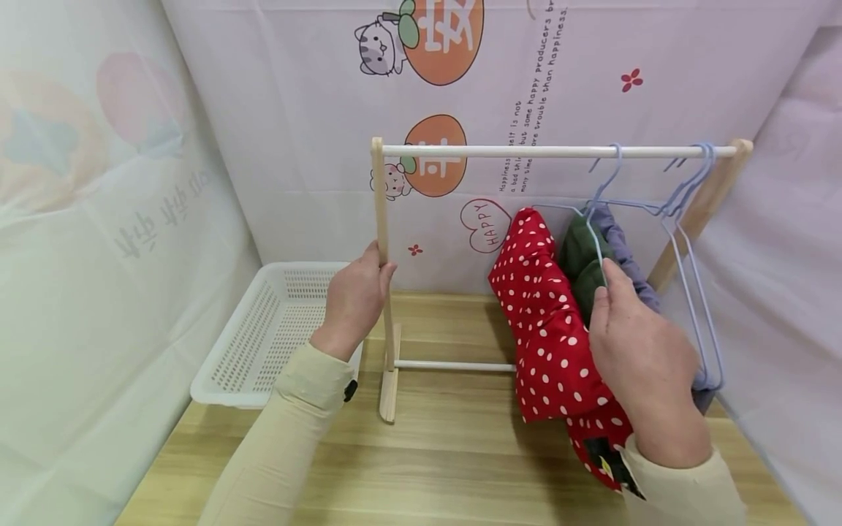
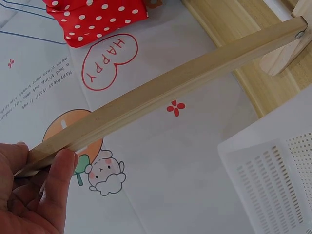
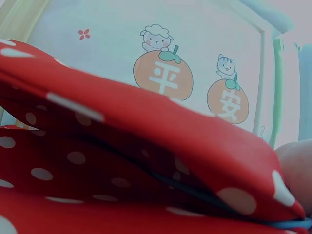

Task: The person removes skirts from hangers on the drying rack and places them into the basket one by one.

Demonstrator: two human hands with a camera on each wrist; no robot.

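My left hand (image 1: pixel 355 296) grips the left wooden post (image 1: pixel 381 193) of a small clothes rack; in the left wrist view the fingers lie on both sides of the post (image 2: pixel 165 85). A light blue hanger (image 1: pixel 596 199) hooks over the white rail (image 1: pixel 500 152). On it hangs a red garment with white dots (image 1: pixel 542 314), slanting down toward me. My right hand (image 1: pixel 645 358) pinches the hanger's right arm between thumb and fingers. The red cloth (image 3: pixel 146 112) fills much of the right wrist view, the hand (image 3: pixel 297 165) showing only at its edge.
Behind the red garment hang a dark green one (image 1: pixel 579 245) and a purple-grey one (image 1: pixel 618 245). More blue hangers (image 1: pixel 697 307) hang at the rail's right end. A white perforated basket (image 1: pixel 230 343) stands left of the rack on the wooden tabletop (image 1: pixel 421 453). Printed cloth walls surround it.
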